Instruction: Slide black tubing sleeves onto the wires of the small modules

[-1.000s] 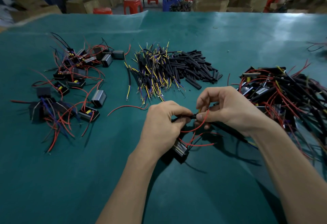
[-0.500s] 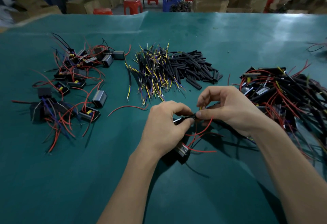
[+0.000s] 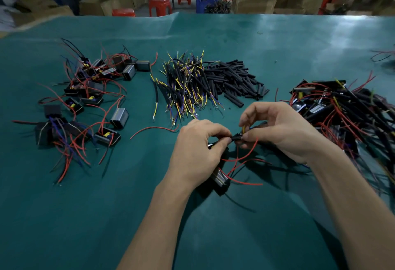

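Tabletop [image 3: 277,60]: teal, heaped with modules, loose sleeves [image 3: 233,79].
Left hand [image 3: 194,152]: fingers pinching sleeve [image 3: 236,137]; module [image 3: 220,179] beneath palm.
Right hand [image 3: 284,133]: fingers pinching yellow wire [image 3: 243,128] at sleeve mouth.
Change: hands closer than a second ago, yellow tip now showing.
Meaning: likely threading under way, not seated.

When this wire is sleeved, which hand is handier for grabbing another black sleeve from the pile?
Probably the right hand: the loose black sleeves lie just beyond it, while the left hand is cradling the module.
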### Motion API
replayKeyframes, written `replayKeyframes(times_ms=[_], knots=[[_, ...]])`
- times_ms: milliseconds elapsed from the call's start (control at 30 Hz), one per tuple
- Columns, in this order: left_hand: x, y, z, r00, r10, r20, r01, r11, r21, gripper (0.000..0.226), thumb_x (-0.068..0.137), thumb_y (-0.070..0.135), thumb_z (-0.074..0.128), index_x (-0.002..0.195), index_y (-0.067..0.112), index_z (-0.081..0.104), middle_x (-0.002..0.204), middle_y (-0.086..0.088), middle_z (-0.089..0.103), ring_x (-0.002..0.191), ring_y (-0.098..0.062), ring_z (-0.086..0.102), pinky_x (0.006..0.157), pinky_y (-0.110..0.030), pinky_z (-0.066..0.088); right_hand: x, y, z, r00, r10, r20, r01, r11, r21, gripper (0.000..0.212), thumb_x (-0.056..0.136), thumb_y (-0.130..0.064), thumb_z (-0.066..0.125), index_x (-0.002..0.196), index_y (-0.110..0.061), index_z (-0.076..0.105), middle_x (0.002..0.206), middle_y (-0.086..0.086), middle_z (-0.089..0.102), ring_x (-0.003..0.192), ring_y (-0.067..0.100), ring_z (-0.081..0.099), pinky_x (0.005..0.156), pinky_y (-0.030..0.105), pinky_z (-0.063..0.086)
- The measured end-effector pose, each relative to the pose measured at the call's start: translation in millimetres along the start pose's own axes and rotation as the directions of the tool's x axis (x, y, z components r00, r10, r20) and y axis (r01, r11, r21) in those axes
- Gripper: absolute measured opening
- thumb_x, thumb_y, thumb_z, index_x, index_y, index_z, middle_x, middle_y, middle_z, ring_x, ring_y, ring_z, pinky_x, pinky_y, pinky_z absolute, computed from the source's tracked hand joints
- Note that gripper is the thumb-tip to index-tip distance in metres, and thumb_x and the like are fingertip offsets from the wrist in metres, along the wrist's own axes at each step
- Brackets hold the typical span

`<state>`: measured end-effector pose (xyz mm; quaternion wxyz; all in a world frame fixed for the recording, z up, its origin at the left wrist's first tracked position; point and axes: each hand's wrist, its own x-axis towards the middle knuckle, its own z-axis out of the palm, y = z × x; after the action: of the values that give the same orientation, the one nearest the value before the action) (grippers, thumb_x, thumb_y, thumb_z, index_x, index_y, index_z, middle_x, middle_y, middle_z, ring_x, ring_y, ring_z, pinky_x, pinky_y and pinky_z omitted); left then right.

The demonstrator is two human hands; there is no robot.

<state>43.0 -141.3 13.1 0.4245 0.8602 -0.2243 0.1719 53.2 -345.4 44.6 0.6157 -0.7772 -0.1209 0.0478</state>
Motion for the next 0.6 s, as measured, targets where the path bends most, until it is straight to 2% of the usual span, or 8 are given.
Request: replayKeyframes(times_ms=[167,267,367,600], knots=[[0.2,0.8,0.3,1.000,-0.001,0.006,0.001,1.000,-0.007,0.007,0.083,0.019,0.075,0.089,0.020,0.079,0.084,0.008,0.072,0.085,-0.014,0.060,0.078,-0.027,0.044,-0.8,-0.1,-2.4,1.000,0.002,0.023,-0.003,1.000,0.024,0.028,0.076,0.020,0.073,0.086,-0.005,0.070,0.081,0.014,0.065,0.071,0.028,0.067,0.069,0.032,0.059],[-0.2,1.9,0.9,1.000,0.005,0.017,-0.005,1.000,-0.008,0.007,0.084,0.017,0.077,0.090,0.020,0.078,0.084,0.008,0.071,0.086,-0.016,0.061,0.079,-0.026,0.043,-1.8,-0.2,-2.8,1.000,0.015,0.017,-0.015,0.999,0.029,0.028,0.076,0.021,0.073,0.084,-0.006,0.071,0.078,0.014,0.065,0.071,0.026,0.064,0.068,0.031,0.060],[-0.5,2.4,1.2,1.000,0.008,0.021,-0.007,1.000,-0.006,0.006,0.084,0.016,0.077,0.089,0.019,0.078,0.084,0.007,0.071,0.086,-0.015,0.060,0.079,-0.024,0.041,-2.3,-2.0,-2.1,1.000,0.010,0.006,-0.009,0.999,-0.043,0.028,0.075,0.020,0.075,0.083,-0.007,0.071,0.077,0.013,0.067,0.070,0.025,0.066,0.069,0.033,0.061],[-0.3,3.2,3.4,1.000,0.013,0.024,-0.014,1.000,0.006,0.004,0.085,0.015,0.076,0.088,0.017,0.077,0.085,0.004,0.070,0.088,-0.020,0.058,0.080,-0.030,0.043,-1.9,-5.1,2.0,1.000,0.003,-0.012,-0.004,0.993,-0.121,0.029,0.074,0.019,0.077,0.080,-0.009,0.072,0.075,0.008,0.070,0.067,0.019,0.069,0.068,0.026,0.059]])
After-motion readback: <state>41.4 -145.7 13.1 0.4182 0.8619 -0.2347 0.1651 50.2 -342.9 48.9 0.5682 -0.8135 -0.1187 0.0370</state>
